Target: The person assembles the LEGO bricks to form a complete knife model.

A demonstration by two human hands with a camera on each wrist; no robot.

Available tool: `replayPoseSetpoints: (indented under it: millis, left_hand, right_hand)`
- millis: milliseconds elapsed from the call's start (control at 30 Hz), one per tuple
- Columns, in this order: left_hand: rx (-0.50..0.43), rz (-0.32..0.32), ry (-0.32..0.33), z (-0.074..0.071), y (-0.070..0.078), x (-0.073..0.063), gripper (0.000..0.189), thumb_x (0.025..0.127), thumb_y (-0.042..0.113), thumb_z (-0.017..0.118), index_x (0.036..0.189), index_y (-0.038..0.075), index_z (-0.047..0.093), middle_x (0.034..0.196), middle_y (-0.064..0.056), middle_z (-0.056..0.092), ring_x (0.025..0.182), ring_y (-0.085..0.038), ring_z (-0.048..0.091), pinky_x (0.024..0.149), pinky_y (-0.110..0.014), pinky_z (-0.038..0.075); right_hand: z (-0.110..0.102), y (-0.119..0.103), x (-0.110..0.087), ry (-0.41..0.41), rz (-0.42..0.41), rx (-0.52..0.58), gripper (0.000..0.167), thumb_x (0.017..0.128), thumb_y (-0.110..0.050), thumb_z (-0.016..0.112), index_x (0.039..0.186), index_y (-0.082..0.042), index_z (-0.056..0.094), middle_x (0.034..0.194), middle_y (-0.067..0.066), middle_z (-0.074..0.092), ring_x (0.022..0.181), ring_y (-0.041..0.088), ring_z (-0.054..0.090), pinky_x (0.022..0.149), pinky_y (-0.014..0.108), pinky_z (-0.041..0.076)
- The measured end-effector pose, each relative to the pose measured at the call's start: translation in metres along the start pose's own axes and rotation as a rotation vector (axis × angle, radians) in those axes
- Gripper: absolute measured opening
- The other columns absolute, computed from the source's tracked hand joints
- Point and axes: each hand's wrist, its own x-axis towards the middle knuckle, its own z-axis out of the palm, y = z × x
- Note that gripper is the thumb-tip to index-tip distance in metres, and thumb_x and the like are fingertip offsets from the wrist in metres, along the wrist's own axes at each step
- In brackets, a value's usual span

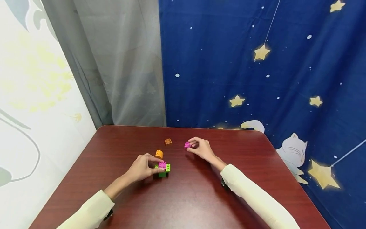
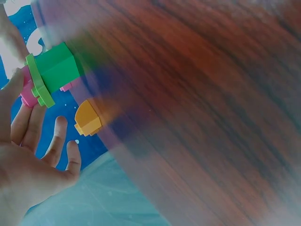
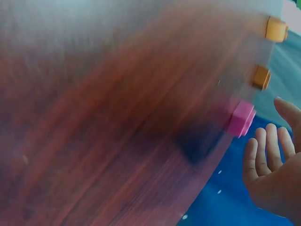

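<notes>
My left hand [image 1: 140,168] pinches a pink toy brick [image 1: 162,164] between thumb and fingers. That brick sits on top of a wider light green brick [image 2: 40,82], with a darker green brick [image 2: 59,68] beneath. A yellow-orange brick with a rounded side [image 1: 159,154] stands just beyond this stack. Farther right, my right hand [image 1: 201,149] is at a second pink brick [image 1: 187,145], fingers and thumb spread around it. In the right wrist view this pink brick [image 3: 242,118] stands on the table, apart from the extended fingers [image 3: 273,146].
A brown-orange brick [image 1: 168,142] lies toward the back of the dark red wooden table [image 1: 188,203]. Behind the table's far edge hang a grey curtain [image 1: 128,63] and a blue one with stars [image 1: 211,63]. A white patterned cloth [image 1: 37,111] hangs at left.
</notes>
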Motion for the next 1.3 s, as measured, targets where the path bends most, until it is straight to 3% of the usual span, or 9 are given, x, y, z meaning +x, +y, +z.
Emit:
replayPoseSetpoints:
  millis: [167, 700, 1000, 1300]
  left_hand:
    - [-0.001, 0.028, 0.001, 0.001, 0.000, 0.001, 0.035, 0.079, 0.047, 0.090, 0.108, 0.028, 0.083, 0.096, 0.014, 0.072, 0.089, -0.020, 0.061, 0.069, -0.028, 0.047]
    - [0.003, 0.015, -0.005, 0.002, 0.004, 0.005, 0.034, 0.078, 0.045, 0.091, 0.107, 0.029, 0.083, 0.094, 0.015, 0.072, 0.088, -0.017, 0.061, 0.071, -0.030, 0.049]
    - [0.023, 0.015, 0.004, 0.003, 0.002, 0.005, 0.034, 0.078, 0.044, 0.091, 0.107, 0.027, 0.083, 0.096, 0.013, 0.072, 0.090, -0.015, 0.062, 0.074, -0.031, 0.050]
    - [0.018, 0.031, 0.001, 0.002, -0.002, 0.004, 0.034, 0.079, 0.041, 0.091, 0.108, 0.025, 0.083, 0.099, 0.013, 0.073, 0.092, -0.016, 0.063, 0.076, -0.031, 0.051]
  right_hand:
    - [-0.005, 0.011, 0.007, 0.031, 0.059, -0.001, 0.041, 0.079, -0.004, 0.091, 0.115, 0.003, 0.073, 0.104, 0.014, 0.077, 0.091, 0.029, 0.075, 0.086, 0.041, 0.059]
    - [0.004, 0.027, 0.019, -0.039, 0.143, -0.081, 0.049, 0.076, -0.013, 0.094, 0.119, -0.004, 0.073, 0.108, 0.011, 0.076, 0.093, 0.026, 0.074, 0.087, 0.038, 0.058]
    - [0.008, 0.026, 0.023, -0.078, 0.137, -0.137, 0.046, 0.079, -0.015, 0.093, 0.120, -0.008, 0.074, 0.106, 0.008, 0.078, 0.095, 0.022, 0.074, 0.087, 0.037, 0.057]
    - [0.011, 0.022, 0.022, -0.093, 0.096, -0.122, 0.042, 0.079, -0.014, 0.092, 0.117, -0.008, 0.075, 0.104, 0.007, 0.077, 0.094, 0.022, 0.074, 0.088, 0.037, 0.058]
